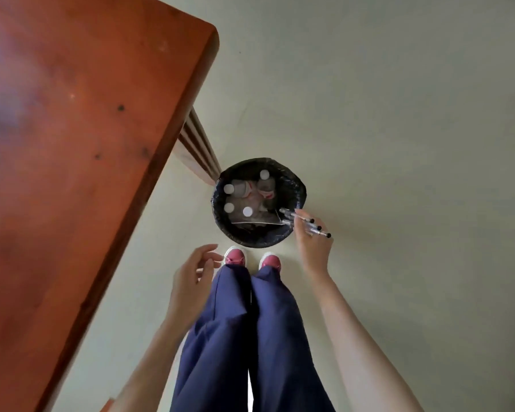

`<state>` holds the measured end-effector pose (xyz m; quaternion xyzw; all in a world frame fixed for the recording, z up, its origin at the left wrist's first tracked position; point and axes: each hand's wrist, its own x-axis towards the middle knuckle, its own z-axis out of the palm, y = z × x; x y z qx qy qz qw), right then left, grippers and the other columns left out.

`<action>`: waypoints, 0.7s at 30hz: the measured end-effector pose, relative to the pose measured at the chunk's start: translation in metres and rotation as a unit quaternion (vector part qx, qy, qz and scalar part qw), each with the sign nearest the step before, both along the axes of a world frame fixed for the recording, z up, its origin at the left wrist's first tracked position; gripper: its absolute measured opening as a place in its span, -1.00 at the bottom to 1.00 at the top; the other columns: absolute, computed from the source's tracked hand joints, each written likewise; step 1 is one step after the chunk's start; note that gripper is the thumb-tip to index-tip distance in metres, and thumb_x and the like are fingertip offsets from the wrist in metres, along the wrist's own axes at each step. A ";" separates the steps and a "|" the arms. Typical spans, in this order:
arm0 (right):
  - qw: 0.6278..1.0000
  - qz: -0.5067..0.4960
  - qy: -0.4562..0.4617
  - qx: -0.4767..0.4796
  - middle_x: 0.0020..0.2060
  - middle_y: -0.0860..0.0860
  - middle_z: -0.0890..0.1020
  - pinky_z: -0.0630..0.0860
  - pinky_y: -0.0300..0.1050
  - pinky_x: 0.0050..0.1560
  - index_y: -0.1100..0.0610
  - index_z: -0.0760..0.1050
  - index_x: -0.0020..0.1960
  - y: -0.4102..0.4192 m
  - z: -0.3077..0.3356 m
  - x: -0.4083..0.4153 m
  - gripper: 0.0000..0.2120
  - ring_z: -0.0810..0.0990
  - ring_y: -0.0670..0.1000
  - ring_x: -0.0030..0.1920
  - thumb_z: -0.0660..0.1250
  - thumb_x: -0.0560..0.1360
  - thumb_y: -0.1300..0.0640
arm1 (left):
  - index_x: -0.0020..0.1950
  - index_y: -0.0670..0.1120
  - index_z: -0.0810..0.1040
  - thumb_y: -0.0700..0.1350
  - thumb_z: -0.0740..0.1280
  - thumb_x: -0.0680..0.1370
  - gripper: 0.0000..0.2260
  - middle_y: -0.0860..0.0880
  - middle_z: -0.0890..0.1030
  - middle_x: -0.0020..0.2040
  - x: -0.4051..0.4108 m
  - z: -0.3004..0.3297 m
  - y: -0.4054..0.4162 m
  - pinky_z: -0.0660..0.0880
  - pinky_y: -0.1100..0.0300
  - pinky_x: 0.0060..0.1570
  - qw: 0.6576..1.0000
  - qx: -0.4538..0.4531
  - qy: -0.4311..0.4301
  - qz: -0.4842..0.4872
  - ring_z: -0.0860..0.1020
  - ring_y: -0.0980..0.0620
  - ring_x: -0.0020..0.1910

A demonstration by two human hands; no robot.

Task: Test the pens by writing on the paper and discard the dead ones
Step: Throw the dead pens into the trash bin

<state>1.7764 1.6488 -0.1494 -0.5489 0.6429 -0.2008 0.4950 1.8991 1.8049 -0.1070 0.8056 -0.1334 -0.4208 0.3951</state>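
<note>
My right hand (312,248) grips a small bunch of clear pens (302,223) with black end caps. Their tips point over the right rim of a round bin (292,233) lined with a black bag. The bin stands on the floor just ahead of my feet. Inside it lie several plastic bottles with white caps (241,197) and some crumpled rubbish. My left hand (192,281) hangs beside my left leg with fingers spread and nothing in it. No paper is in view.
A red-brown wooden table (87,144) fills the left side, its corner and one leg (197,147) next to the bin. Pale floor (399,129) lies to the right. My blue trousers and pink shoes (235,257) are at bottom centre.
</note>
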 end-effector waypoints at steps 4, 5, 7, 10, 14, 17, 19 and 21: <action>0.998 0.012 0.005 -0.054 -0.15 0.05 0.61 0.34 -0.61 -0.23 0.33 0.58 0.00 -0.036 -0.073 0.025 -0.85 0.51 -0.46 -0.29 0.28 0.47 0.36 | -0.01 0.08 0.46 -0.37 0.13 0.55 -0.67 0.31 0.61 -0.23 0.018 -0.051 -0.013 0.44 0.47 -0.19 1.000 0.005 -0.030 0.004 0.56 0.28 -0.23; 0.999 0.023 0.009 -0.046 -0.12 0.08 0.62 0.35 -0.61 -0.24 0.33 0.58 0.02 -0.041 -0.095 0.028 -0.84 0.53 -0.44 -0.28 0.27 0.48 0.34 | -0.02 0.11 0.45 -0.37 0.13 0.55 -0.65 0.33 0.60 -0.22 0.020 -0.063 -0.016 0.44 0.47 -0.19 0.999 0.005 -0.036 0.002 0.56 0.28 -0.22; 0.997 0.064 0.045 -0.008 -0.04 0.16 0.65 0.35 -0.60 -0.21 0.30 0.57 0.08 -0.046 -0.140 0.030 -0.80 0.62 -0.21 -0.14 0.26 0.51 0.28 | -0.02 0.14 0.44 -0.36 0.13 0.56 -0.63 0.34 0.60 -0.21 0.022 -0.085 -0.021 0.44 0.46 -0.18 0.999 0.009 -0.046 0.000 0.56 0.27 -0.20; 0.982 0.122 0.107 0.096 0.07 0.19 0.63 0.33 -0.39 0.01 0.22 0.47 0.25 -0.049 -0.202 0.026 -0.67 0.57 0.13 0.12 0.29 0.50 0.21 | -0.03 0.16 0.44 -0.37 0.13 0.55 -0.61 0.34 0.60 -0.20 0.021 -0.111 -0.025 0.43 0.45 -0.17 0.998 0.012 -0.062 -0.005 0.56 0.27 -0.19; 0.957 0.153 0.139 0.205 0.31 0.19 0.44 0.30 -0.09 0.32 0.20 0.20 0.42 -0.044 -0.229 0.020 -0.46 0.44 0.13 0.29 0.29 0.49 0.25 | -0.01 0.11 0.45 -0.37 0.12 0.54 -0.64 0.27 0.62 -0.21 0.016 -0.120 -0.034 0.43 0.46 -0.18 0.998 0.017 -0.065 -0.005 0.55 0.28 -0.20; 0.961 0.161 0.139 0.176 0.33 0.18 0.43 0.32 -0.05 0.30 0.20 0.24 0.40 -0.037 -0.200 0.013 -0.55 0.44 0.13 0.28 0.17 0.52 0.27 | 0.05 0.00 0.46 -0.39 0.12 0.54 -0.69 0.14 0.61 -0.19 0.008 -0.098 -0.042 0.42 0.50 -0.18 0.998 0.015 -0.063 -0.007 0.53 0.33 -0.19; 0.969 0.172 0.123 0.130 0.31 0.17 0.45 0.33 -0.08 0.27 0.20 0.27 0.38 -0.034 -0.160 0.008 -0.58 0.45 0.12 0.28 0.14 0.53 0.27 | 0.07 -0.02 0.46 -0.39 0.12 0.54 -0.69 0.11 0.60 -0.16 0.003 -0.074 -0.047 0.41 0.53 -0.17 0.998 0.009 -0.059 -0.014 0.52 0.36 -0.17; 0.978 0.173 0.084 0.077 0.30 0.14 0.46 0.34 -0.13 0.24 0.20 0.30 0.37 -0.031 -0.107 0.003 -0.60 0.45 0.10 0.28 0.14 0.53 0.27 | 0.08 -0.03 0.46 -0.39 0.13 0.54 -0.70 0.12 0.58 -0.16 0.000 -0.039 -0.051 0.38 0.57 -0.18 0.998 -0.001 -0.061 -0.025 0.51 0.40 -0.18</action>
